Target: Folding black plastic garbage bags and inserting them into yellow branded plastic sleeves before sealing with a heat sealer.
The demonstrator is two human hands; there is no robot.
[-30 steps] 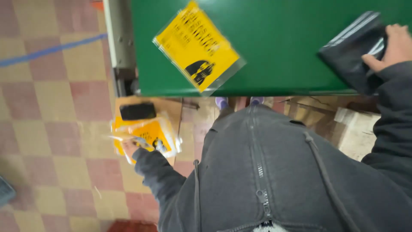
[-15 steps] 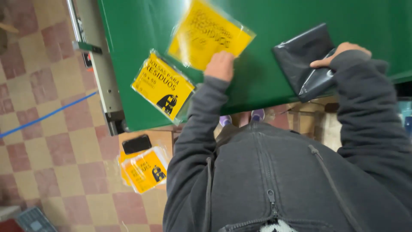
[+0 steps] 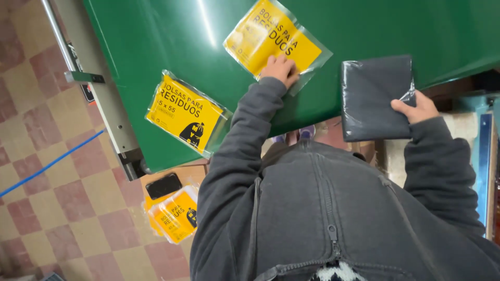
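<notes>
My left hand (image 3: 281, 70) rests with curled fingers on the near edge of a yellow packet in clear plastic (image 3: 273, 36), which lies flat on the green table (image 3: 156, 47). Farther right, my right hand (image 3: 416, 109) grips the near right corner of a dark grey folded plastic bundle (image 3: 372, 96) that hangs partly over the table's near edge. A second yellow packet (image 3: 185, 112) lies on the table to the left of my left arm, untouched.
A grey metal bar (image 3: 104, 93) runs along the table's left side. Below the table a stack of yellow packets (image 3: 174, 213) and a black phone-like slab (image 3: 163, 186) lie on a low brown surface. The floor is checkered tile with a blue line (image 3: 47, 166).
My left hand rose from the low stack with a yellow packet and laid it flat on the green table. My right hand kept hold of the dark bundle.
</notes>
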